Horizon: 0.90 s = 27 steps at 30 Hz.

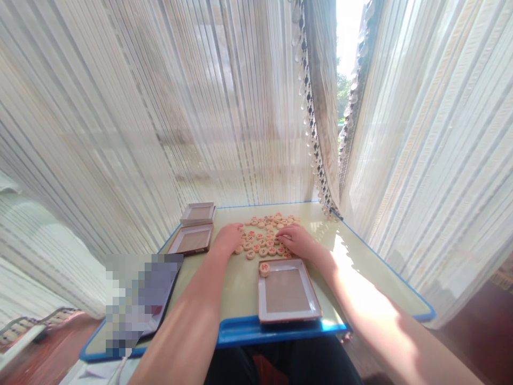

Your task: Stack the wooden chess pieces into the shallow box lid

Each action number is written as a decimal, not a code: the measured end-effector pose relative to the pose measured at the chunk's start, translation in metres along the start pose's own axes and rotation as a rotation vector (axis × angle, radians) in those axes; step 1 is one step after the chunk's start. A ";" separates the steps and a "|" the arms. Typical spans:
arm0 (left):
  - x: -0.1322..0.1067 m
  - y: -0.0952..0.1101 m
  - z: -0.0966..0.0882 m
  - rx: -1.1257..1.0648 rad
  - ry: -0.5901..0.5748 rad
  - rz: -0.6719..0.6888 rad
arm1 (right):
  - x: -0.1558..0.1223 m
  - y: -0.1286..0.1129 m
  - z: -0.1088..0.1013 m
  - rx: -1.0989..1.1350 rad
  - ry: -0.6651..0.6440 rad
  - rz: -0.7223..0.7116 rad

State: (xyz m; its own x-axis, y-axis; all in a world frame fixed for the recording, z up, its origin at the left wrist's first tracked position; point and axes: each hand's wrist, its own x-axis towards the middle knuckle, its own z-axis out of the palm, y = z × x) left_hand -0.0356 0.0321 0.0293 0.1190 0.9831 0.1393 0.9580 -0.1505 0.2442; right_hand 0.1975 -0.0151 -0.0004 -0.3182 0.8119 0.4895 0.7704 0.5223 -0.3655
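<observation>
Many round wooden Chinese chess pieces [262,251] with red or dark characters lie loose in a cluster on the table. At the cluster's left edge is my left hand [230,238], fingertips against the outermost pieces; its fingers look loosely bent and hold no visible piece. Over the right side rests my right hand [295,239], fingers stretched out and touching pieces. Close to me lies a shallow open box tray [262,299] with a brown inside and pale border. One red-marked piece [264,269] sits in its far left corner.
A box part [191,240] and a paler one [198,213] stand at the table's far left. A dark flat device [160,289], partly pixelated, lies at the left. The pale table [368,267] has a blue rim. Striped curtains [240,107] hang behind it.
</observation>
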 end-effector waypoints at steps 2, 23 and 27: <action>-0.001 0.001 -0.001 -0.046 0.001 0.021 | 0.000 0.001 0.000 0.007 -0.006 0.000; -0.003 0.005 0.003 -0.109 -0.090 0.179 | -0.002 -0.003 -0.004 -0.008 -0.020 0.005; -0.007 0.011 0.003 -0.146 -0.112 0.174 | 0.000 -0.001 -0.002 0.019 -0.015 0.002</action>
State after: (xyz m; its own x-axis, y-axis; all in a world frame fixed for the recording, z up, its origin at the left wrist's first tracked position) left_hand -0.0252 0.0240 0.0281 0.3149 0.9452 0.0862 0.8735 -0.3241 0.3632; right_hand 0.1979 -0.0167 0.0016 -0.3249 0.8169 0.4766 0.7603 0.5253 -0.3820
